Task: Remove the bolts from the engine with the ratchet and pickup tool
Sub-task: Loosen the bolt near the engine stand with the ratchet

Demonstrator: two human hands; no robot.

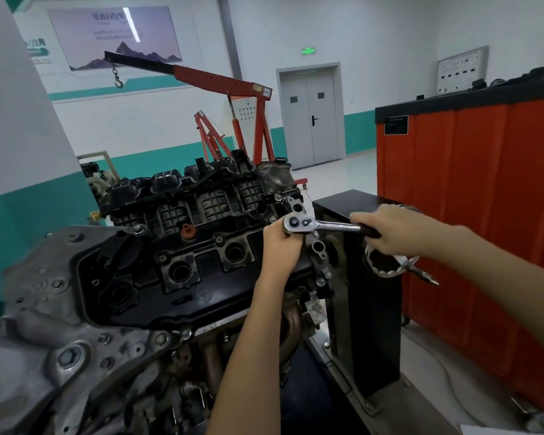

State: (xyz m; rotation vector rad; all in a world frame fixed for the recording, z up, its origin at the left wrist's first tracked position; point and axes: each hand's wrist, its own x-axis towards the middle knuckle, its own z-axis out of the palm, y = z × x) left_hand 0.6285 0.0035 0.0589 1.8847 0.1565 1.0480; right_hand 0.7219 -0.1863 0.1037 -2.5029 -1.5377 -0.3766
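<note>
Closest to the cam is the grey cast timing cover [44,334] on the near end of the engine [176,246], bolt heads all over it, some blurred at the frame edge. Past that is the black valve cover [201,296] w/ open plug wells, then the ribbed plastic intake manifold [201,196] behind.

Ratchet [321,225] sits at the far right end of the engine, head flat on top of the block corner, chrome handle running out to the right, roughly level. Person's left hand [278,246] comes up from below and is wrapped around whatever's under the ratchet head, thumb side touching the head; can't tell what's under it, socket or extension, fingers hide it. Right hand [393,229] is closed tight round the black grip end of the handle, forearm coming in from the right.

Pickup tool: can't pick it out anywhere.

Just behind the right hand there's a black stand [368,324] w/ a shiny metal bowl [390,265] on it. Orange cabinet [484,199] further right, red engine hoist [233,120] at the back near the grey double door [310,117].
</note>
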